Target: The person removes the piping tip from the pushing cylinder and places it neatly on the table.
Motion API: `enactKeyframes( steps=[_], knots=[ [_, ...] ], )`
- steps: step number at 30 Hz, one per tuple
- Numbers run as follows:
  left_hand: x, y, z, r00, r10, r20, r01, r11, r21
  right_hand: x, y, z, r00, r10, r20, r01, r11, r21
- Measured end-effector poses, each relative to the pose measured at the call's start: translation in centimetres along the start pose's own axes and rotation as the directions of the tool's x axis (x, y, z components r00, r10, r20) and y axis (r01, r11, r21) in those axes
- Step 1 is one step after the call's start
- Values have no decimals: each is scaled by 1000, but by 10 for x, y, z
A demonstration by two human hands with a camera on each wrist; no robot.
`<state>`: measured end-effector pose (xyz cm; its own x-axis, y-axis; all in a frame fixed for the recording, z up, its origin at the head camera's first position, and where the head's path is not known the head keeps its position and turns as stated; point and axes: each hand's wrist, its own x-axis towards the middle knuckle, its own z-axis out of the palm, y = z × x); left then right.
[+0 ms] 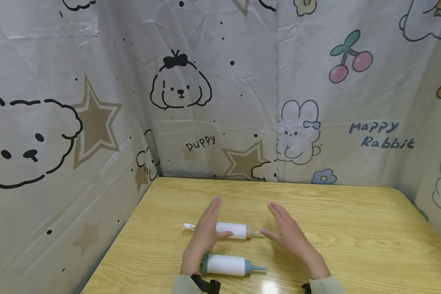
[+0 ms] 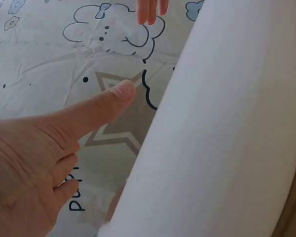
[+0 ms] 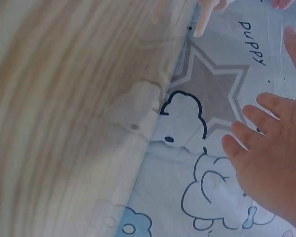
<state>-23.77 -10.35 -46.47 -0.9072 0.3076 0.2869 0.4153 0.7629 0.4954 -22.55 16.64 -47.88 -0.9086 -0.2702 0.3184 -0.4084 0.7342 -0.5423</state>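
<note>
Two syringe-like white tubes lie on the wooden table, one behind the other. The farther tube [image 1: 237, 230] has a beige nozzle pointing right and a small white tip on its left end. Blue-green ends mark the nearer tube [image 1: 226, 265], whose nozzle also points right. My left hand [image 1: 206, 230] is over the farther tube, hiding part of it, thumb and fingers extended; contact cannot be told. My right hand [image 1: 288, 234] is held up just right of the beige nozzle [image 3: 204, 19], fingers extended, holding nothing. A white cylinder [image 2: 217, 128] fills the right of the left wrist view.
The wooden table [image 1: 371, 228] extends to both sides of the hands. Behind it and at the sides hangs a printed cloth [image 1: 242, 81] with cartoon animals, stars and lettering. A black strap [image 1: 206, 283] is on the left wrist.
</note>
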Motion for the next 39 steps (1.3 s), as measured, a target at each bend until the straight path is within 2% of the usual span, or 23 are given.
enactKeyframes(
  steps=[4,9,17,21,30,34,39],
  knots=[
    [1,-9,-6,998,-24,52,27,999,-47,4,-3,5,1000,-16,22,16,1000,9],
    [-2,-20,-12,989,-78,128,92,990,-111,9,-6,11,998,-16,57,15,1000,18],
    [-3,-37,-10,973,-134,187,160,978,-135,15,-8,18,982,-31,186,17,997,79],
    [-2,-41,-9,970,-127,206,154,981,-121,20,-6,21,969,-58,239,43,997,67],
    [-3,-46,-11,962,-91,256,133,980,-151,29,-7,25,932,-194,306,202,979,4],
    [-4,-48,-9,959,-82,270,135,974,-184,32,-8,27,930,-180,321,192,981,-6],
    [-5,-50,-7,954,-90,285,174,943,-285,34,-9,30,929,-154,338,169,986,-15]
  ],
)
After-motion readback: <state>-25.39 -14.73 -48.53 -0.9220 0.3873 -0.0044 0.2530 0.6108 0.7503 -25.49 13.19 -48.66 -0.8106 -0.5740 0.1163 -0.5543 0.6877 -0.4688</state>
